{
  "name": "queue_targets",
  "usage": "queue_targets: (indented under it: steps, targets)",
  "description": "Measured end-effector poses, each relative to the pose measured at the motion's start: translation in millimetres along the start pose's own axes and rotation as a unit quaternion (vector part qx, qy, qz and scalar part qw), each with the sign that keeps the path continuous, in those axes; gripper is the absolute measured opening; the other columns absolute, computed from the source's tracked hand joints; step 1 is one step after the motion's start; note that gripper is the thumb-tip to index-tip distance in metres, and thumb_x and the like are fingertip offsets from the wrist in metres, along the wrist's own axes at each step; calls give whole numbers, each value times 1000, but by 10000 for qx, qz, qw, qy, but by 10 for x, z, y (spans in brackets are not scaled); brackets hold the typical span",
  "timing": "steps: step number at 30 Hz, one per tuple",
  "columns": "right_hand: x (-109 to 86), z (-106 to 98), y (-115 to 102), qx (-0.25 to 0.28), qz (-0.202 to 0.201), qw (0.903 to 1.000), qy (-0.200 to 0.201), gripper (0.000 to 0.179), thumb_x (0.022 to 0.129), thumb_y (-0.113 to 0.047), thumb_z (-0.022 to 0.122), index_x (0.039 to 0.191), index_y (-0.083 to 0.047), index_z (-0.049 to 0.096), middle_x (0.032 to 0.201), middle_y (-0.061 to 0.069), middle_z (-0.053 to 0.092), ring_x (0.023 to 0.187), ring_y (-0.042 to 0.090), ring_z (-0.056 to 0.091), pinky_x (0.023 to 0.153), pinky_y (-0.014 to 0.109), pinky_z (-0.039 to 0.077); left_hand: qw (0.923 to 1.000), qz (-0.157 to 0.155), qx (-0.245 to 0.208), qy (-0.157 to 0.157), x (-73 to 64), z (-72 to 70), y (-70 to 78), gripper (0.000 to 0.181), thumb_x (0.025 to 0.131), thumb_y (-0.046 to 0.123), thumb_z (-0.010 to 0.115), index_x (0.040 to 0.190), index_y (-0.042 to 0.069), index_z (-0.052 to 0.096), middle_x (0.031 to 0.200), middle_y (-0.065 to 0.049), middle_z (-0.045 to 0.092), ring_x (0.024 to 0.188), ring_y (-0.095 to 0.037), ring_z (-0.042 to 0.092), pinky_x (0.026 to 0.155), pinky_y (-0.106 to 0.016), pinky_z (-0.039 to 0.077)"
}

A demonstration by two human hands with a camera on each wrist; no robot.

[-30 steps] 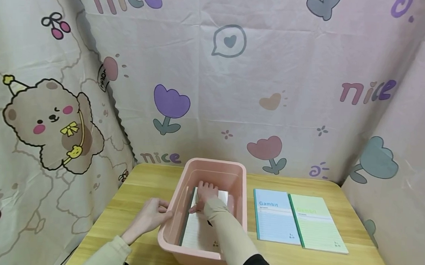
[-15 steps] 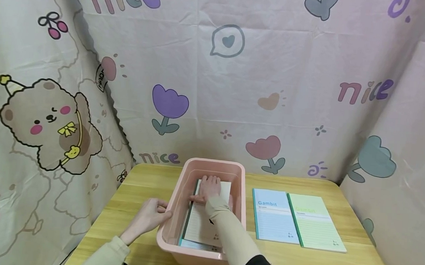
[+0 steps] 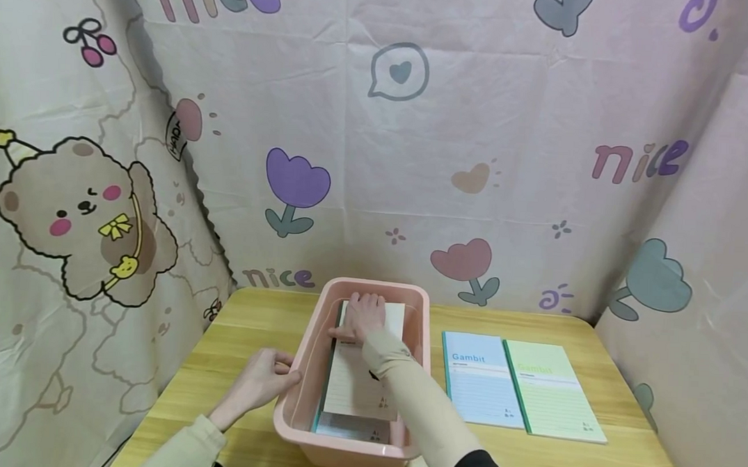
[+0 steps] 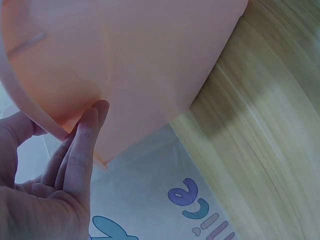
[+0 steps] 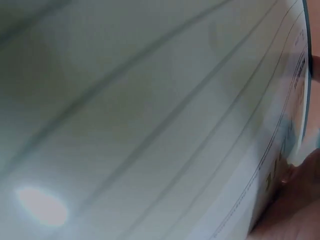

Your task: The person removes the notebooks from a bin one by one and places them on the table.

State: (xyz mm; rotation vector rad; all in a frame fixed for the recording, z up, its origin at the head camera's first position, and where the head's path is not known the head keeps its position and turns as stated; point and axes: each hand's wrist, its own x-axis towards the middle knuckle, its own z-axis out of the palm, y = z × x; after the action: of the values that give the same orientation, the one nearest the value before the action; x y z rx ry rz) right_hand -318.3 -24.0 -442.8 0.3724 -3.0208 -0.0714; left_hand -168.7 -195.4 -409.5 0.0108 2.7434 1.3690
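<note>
A pink plastic bin (image 3: pixel 364 461) stands on the wooden table. My left hand (image 3: pixel 259 380) pinches its left rim, thumb on one side and fingers on the other in the left wrist view. Inside the bin, my right hand (image 3: pixel 365 318) holds a white lined notebook (image 3: pixel 357 386) with a dark spine near its far end, palm over the cover. The right wrist view shows the notebook's cover (image 5: pixel 150 120) up close, with thumb and fingers at its far edges. Beneath it, the near end of a bluish notebook (image 3: pixel 353 428) shows on the bin's floor side.
To the right of the bin, a blue notebook (image 3: pixel 482 395) and a green notebook (image 3: pixel 555 401) lie side by side on the table (image 3: pixel 244 332), edges touching or nearly so. A printed cloth (image 3: pixel 383 157) hangs behind the table and at both sides.
My right hand has moved the white notebook toward the far end of the bin, uncovering more of the bluish notebook beneath. The left hand has kept its place on the rim.
</note>
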Motion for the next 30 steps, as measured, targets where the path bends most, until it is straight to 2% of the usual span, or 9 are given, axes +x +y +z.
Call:
queue_targets:
  steps: [4,7,11,17,20,23,30]
  targets:
    - [17,-370,73,405,-85,9989,-212,90,74,-80,64,126,-8,55,121,11,66,111,27,60,97,38,46,10000,-50,48,23,1,-2,2,32,80,6,70,105,-14,67,92,-25,76,85,-33,77,73,-39,64]
    - [2,-626,127,686,-216,9970,-300,84,77,-77,63,124,-8,54,121,12,65,112,28,58,98,38,45,9999,-83,97,22,1,-2,4,31,81,6,71,105,-13,68,92,-24,77,85,-32,77,73,-39,64]
    - [-17,-923,209,863,-403,9951,-268,80,80,-74,60,122,-8,51,120,13,63,113,29,57,98,40,44,9999,-93,143,16,5,-2,6,31,81,7,71,105,-13,68,92,-23,77,85,-31,77,73,-39,64]
    - [-23,-1365,468,1010,-591,9929,-211,83,81,-70,62,130,-4,49,131,19,60,126,36,54,110,47,40,9999,-81,96,6,10,-1,1,33,80,6,70,107,-13,67,92,-24,77,85,-32,77,74,-39,64]
    - [-16,-1447,707,1155,-577,9914,-232,88,81,-67,63,137,-2,45,137,22,56,132,38,50,113,49,37,9999,-71,90,-7,14,-2,-2,33,81,6,71,107,-14,67,93,-24,77,85,-32,77,73,-39,64]
    - [-39,-1446,997,1265,-537,9901,-281,87,81,-64,63,138,-1,44,135,22,57,130,38,50,112,49,36,9999,-97,132,2,17,-2,1,33,81,6,72,107,-14,67,94,-25,76,87,-33,77,74,-39,64]
    - [-268,-1339,1742,1211,-529,9912,-42,72,80,-59,66,119,0,51,111,19,62,111,39,56,96,52,40,9998,-116,145,6,14,-5,3,35,80,6,71,109,-14,66,96,-26,76,89,-34,76,75,-40,64]
